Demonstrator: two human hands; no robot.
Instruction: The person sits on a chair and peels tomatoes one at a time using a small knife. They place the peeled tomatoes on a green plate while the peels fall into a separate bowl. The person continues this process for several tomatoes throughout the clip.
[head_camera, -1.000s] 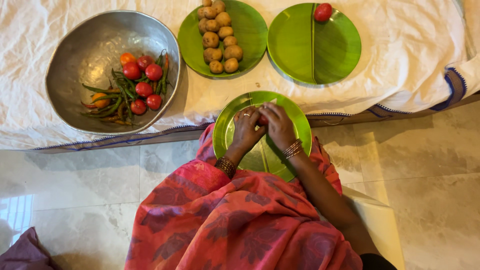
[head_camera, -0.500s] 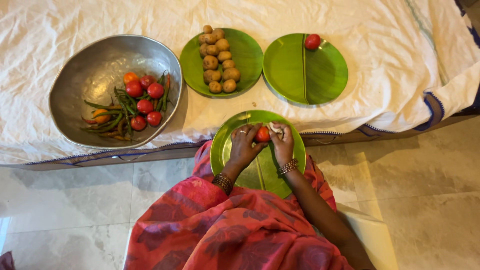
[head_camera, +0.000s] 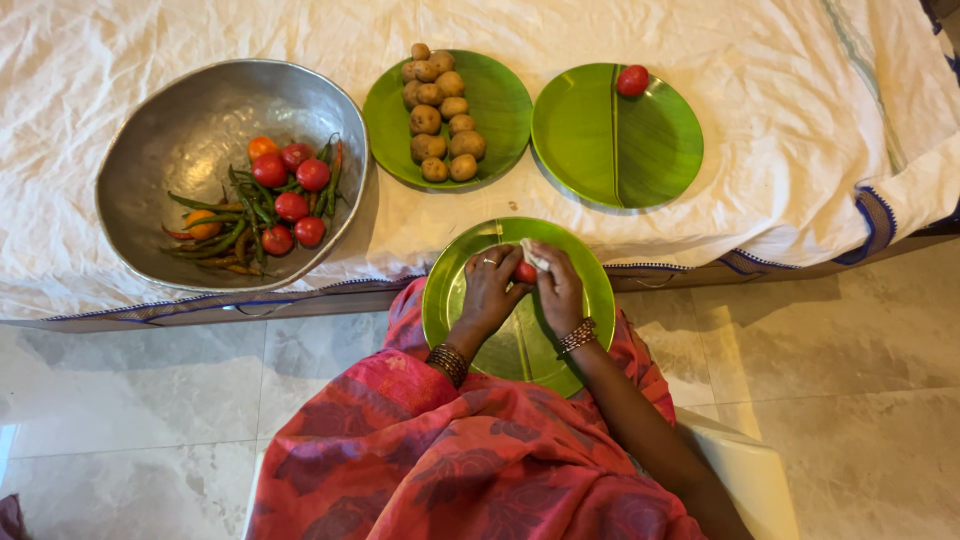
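Both my hands meet over a green plate (head_camera: 455, 300) resting on my lap. My left hand (head_camera: 490, 285) and my right hand (head_camera: 558, 285) together hold a small red tomato (head_camera: 525, 272), mostly hidden between the fingers. A pale scrap, perhaps a cloth or a piece of peel (head_camera: 533, 256), shows at my right fingertips. Bangles ring both wrists.
On the white cloth (head_camera: 780, 110) ahead stand a large metal bowl (head_camera: 180, 110) with tomatoes and green chillies, a green plate (head_camera: 500, 100) of small potatoes, and a green plate (head_camera: 620, 150) with one tomato (head_camera: 632, 80). Marble floor lies on both sides.
My hands have closed more tightly round the tomato, so less of it shows than half a second ago. The view has shifted slightly.
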